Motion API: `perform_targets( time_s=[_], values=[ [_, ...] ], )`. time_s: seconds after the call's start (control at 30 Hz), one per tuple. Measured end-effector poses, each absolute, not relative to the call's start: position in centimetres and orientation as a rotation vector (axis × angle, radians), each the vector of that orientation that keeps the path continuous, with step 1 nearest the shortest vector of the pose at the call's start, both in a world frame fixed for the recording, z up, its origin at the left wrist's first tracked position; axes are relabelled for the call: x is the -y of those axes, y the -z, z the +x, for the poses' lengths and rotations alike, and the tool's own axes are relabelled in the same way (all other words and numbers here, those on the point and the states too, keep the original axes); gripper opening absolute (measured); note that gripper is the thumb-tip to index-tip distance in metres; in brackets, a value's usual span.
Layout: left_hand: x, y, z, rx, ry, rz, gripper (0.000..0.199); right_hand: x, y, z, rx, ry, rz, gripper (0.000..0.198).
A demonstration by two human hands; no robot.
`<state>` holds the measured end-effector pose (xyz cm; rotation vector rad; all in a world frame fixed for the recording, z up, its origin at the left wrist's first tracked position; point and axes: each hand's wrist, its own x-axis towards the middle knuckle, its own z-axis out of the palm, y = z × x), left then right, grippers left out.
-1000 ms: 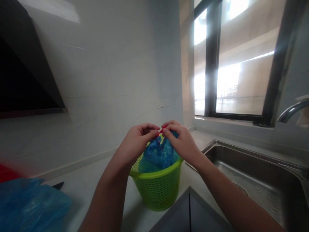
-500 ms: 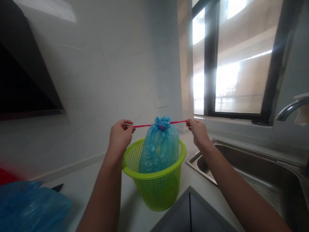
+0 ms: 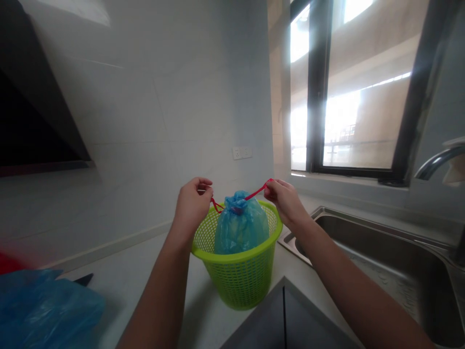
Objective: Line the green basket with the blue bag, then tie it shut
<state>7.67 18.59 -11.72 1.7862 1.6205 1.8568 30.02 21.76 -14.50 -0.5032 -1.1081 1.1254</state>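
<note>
A translucent blue garbage bag (image 3: pixel 241 230), its neck gathered tight, sits inside a green mesh plastic basket (image 3: pixel 240 286) on the counter. From the neck run two ends of a red drawstring (image 3: pixel 256 192). My left hand (image 3: pixel 196 201) pinches one end, which hangs slack and bent beside the bag. The other end slopes up to my right hand (image 3: pixel 285 198), closed on it above the basket's right rim. What the bag holds shows only as pale shapes through the plastic.
To the right is a steel sink (image 3: pixel 363 261) with a faucet (image 3: pixel 438 162). Another blue plastic bag (image 3: pixel 51 310) lies at the lower left, near a dark pointed object (image 3: pixel 84 279). A grey panel (image 3: pixel 286 320) is in front of the basket. A socket (image 3: pixel 241 152) is on the wall.
Both hands have come closer together, the left one moving right and the right one left. The drawstring went from taut to slacker, and the bag sank lower in the basket.
</note>
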Motion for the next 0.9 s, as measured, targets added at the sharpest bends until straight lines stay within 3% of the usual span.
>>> perform_targets(
  time_s=[0.2,0.6,0.77,0.9],
  values=[
    [-18.7,12.7,9.3,-1.705,-1.504,1.904,0.018,-21.8,14.8,29.4,1.147,-1.086,-0.575,0.019],
    [-18.8,12.7,10.1,-1.466,-1.704,1.87,0.024,-23.0,15.6,29.4,1.328,-1.051,-0.635,0.015],
    [-18.3,12.3,10.4,-1.304,-1.846,1.851,0.016,-22.8,15.4,29.4,1.344,-1.05,-0.634,0.021],
    [-16.7,11.7,11.4,-1.02,-1.67,1.948,0.016,-21.9,15.0,29.5,1.62,-0.988,-0.479,0.017]
  ],
)
